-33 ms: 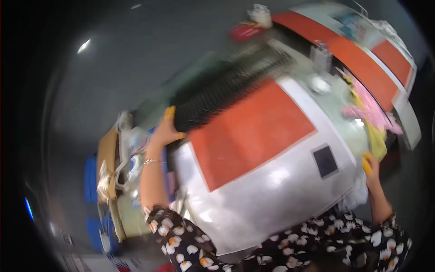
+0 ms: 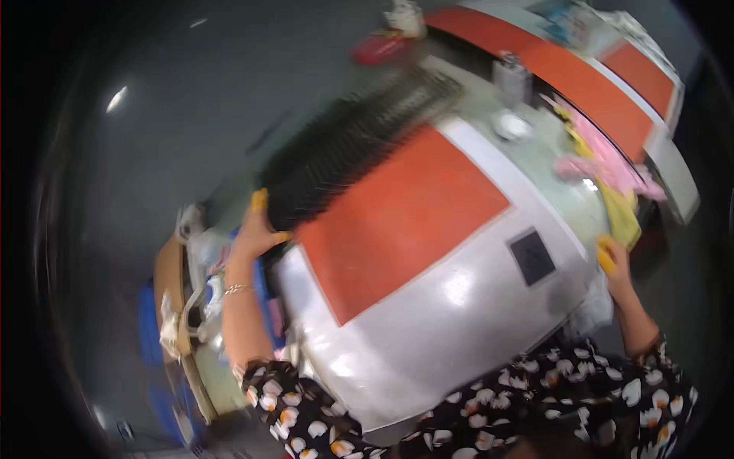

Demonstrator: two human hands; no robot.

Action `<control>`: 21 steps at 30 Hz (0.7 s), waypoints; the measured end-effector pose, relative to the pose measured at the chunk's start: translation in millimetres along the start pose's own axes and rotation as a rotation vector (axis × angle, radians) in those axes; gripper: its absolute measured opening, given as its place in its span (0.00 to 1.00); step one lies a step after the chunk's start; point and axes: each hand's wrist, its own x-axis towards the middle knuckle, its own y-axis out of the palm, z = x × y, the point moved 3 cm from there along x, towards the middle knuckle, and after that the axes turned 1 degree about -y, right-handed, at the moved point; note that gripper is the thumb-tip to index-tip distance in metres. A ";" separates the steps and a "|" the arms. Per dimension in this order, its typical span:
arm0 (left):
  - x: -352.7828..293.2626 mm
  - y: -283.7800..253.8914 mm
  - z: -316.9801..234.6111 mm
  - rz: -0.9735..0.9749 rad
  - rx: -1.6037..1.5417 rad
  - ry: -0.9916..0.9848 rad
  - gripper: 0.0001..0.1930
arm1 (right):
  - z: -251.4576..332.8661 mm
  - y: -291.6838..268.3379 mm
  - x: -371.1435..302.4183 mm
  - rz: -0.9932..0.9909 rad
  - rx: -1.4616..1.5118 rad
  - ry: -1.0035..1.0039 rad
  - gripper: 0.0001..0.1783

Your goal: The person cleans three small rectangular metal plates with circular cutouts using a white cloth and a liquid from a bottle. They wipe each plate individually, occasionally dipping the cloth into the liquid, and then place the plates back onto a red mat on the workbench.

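Observation:
A large white, shiny sheet-like panel (image 2: 428, 336) with an orange rectangle (image 2: 405, 222) and a small dark square (image 2: 531, 257) lies tilted in front of me. At its far left corner, my left hand (image 2: 254, 229) is open, thumb and forefinger spread, with yellow covers on the fingertips. The thumb points to the panel's corner, and the forefinger is by a black ribbed strip (image 2: 336, 153). Beside the panel's right edge, the yellow-covered fingers of my right hand (image 2: 614, 264) are pressed together. Whatever they grip is hidden.
Pink cloth (image 2: 604, 164) and yellow cloth (image 2: 623, 218) lie at the right, near a small white round thing (image 2: 512, 125) and a grey container (image 2: 512, 80). Another orange-and-white panel (image 2: 535, 61) is beyond. Left stands a cardboard box (image 2: 170, 283) with white bundles; a red object (image 2: 381, 49) is far off.
The whole view has shifted, so the panel and surroundings appear farther left. Both hands keep about the same places beside the panel.

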 end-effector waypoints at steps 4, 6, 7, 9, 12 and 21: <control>-21.5 11.0 -71.7 -0.338 0.140 -0.105 0.41 | 16.1 -1.0 3.0 0.148 0.118 0.036 0.08; -37.6 32.5 -161.8 -0.427 -0.189 0.066 0.36 | 20.6 -3.2 1.3 0.182 0.191 0.037 0.08; -51.5 49.2 -205.3 -0.410 -0.307 0.122 0.38 | 22.2 -1.0 0.8 0.184 0.213 0.027 0.08; -70.4 90.7 -294.6 -0.126 -0.173 0.201 0.47 | 20.8 -3.4 -1.1 0.195 0.257 0.017 0.07; -85.1 124.1 -389.1 0.036 -0.318 0.261 0.54 | 14.6 -1.5 -1.0 0.222 0.254 -0.057 0.07; -70.3 161.0 -436.9 0.062 -0.283 0.159 0.55 | 9.8 -6.4 3.8 0.262 0.260 -0.081 0.08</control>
